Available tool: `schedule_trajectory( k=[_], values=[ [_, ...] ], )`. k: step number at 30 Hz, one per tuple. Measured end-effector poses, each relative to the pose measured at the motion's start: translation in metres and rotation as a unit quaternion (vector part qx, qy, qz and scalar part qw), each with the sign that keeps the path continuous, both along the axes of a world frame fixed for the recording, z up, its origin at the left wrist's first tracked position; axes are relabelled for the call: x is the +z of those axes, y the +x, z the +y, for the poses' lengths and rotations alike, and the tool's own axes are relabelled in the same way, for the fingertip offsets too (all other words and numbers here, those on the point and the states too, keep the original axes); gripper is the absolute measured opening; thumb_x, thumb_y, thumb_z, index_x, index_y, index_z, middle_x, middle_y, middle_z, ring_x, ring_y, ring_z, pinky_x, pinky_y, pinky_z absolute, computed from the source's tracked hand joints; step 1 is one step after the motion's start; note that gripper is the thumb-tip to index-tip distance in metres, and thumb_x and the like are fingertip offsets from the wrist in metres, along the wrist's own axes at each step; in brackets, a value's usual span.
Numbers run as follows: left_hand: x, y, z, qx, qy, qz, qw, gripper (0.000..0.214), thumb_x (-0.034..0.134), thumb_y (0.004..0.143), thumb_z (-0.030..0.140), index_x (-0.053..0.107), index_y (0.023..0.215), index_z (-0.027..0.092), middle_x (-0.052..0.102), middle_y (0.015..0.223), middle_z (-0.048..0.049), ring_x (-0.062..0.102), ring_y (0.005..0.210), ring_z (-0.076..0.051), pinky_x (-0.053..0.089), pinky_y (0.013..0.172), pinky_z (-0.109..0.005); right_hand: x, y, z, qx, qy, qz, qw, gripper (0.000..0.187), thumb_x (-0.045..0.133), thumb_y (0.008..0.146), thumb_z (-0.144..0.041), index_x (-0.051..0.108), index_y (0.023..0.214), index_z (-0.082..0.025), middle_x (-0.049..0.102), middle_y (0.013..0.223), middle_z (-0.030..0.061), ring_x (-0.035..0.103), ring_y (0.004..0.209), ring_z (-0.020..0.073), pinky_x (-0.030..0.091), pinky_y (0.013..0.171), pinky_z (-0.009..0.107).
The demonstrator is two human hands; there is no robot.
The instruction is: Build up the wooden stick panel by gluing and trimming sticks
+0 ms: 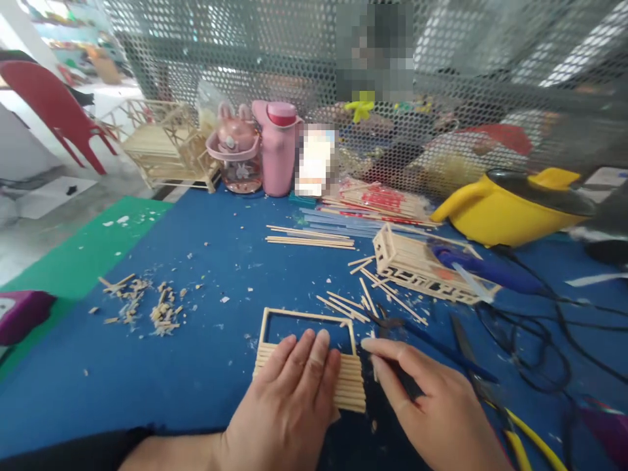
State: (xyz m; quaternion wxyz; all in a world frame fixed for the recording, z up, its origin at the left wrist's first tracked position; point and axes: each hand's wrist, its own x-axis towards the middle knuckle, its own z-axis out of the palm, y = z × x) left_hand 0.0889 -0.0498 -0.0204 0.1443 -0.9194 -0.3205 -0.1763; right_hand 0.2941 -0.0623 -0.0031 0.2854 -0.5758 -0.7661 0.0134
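My left hand (294, 392) lies flat with its fingers stretched out, pressing on a small panel of wooden sticks (350, 383). The panel's lower part is closely laid sticks; an open rectangular frame tops it, and my palm hides much of the middle. Just off the panel's right edge, my right hand (432, 399) pinches a short, pale wooden stick (375, 374) between thumb and forefinger. Loose sticks (346, 306) are scattered beyond that hand. Pliers with blue handles (441, 343) rest beside it, and scissors with yellow handles (523, 432) lie farther right.
A stick model (407, 261) with a blue glue gun (485, 269) on it stands at right, near tangled black cables (534, 353). Stick scraps (164, 311) lie at left. Behind are a pink bottle (279, 154), glue sticks (338, 222), a yellow pot (510, 206) and a mesh screen (294, 46).
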Motion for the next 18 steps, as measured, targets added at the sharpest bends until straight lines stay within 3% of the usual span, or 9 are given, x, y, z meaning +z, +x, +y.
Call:
schedule_trajectory(
  k=[4, 8, 13, 18],
  values=[
    [-0.003, -0.002, 0.003, -0.011, 0.01, 0.012, 1.0, 0.04, 0.031, 0.099, 0.03, 0.055, 0.125, 0.012, 0.06, 0.13, -0.0076, 0.059, 0.116, -0.021, 0.041, 0.095, -0.034, -0.006, 0.0, 0.005, 0.022, 0.029, -0.014, 0.999, 0.019, 0.049, 0.086, -0.015, 0.064, 0.094, -0.024, 0.072, 0.087, 0.0006, 0.07, 0.078, 0.0132, 0.054, 0.074, 0.022],
    [-0.004, -0.002, 0.003, -0.009, 0.016, 0.006, 1.0, 0.039, 0.029, 0.099, 0.027, 0.057, 0.125, 0.015, 0.06, 0.13, -0.006, 0.058, 0.116, -0.02, 0.042, 0.095, -0.034, -0.004, -0.001, 0.006, -0.009, 0.011, 0.019, 1.0, 0.02, 0.048, 0.085, -0.012, 0.063, 0.094, -0.023, 0.067, 0.094, 0.0044, 0.065, 0.089, 0.0163, 0.052, 0.079, 0.026],
    [-0.003, 0.0, 0.0, -0.014, 0.007, 0.003, 1.0, 0.045, 0.022, 0.1, 0.023, 0.058, 0.123, 0.013, 0.06, 0.13, -0.0085, 0.059, 0.116, -0.022, 0.047, 0.092, -0.035, 0.009, 0.0, 0.0, -0.018, -0.048, 0.064, 0.997, 0.024, 0.042, 0.076, -0.001, 0.052, 0.067, -0.021, 0.056, 0.079, 0.003, 0.057, 0.074, 0.015, 0.048, 0.066, 0.026],
    [-0.005, 0.0, -0.006, -0.001, -0.008, -0.022, 1.0, 0.045, 0.022, 0.099, 0.023, 0.059, 0.124, 0.013, 0.059, 0.131, -0.0096, 0.057, 0.118, -0.024, 0.045, 0.096, -0.039, 0.014, -0.008, -0.01, 0.049, -0.058, 0.038, 0.996, 0.026, 0.038, 0.064, 0.002, 0.048, 0.06, -0.022, 0.052, 0.074, 0.0023, 0.055, 0.069, 0.0145, 0.047, 0.06, 0.025]
  ],
)
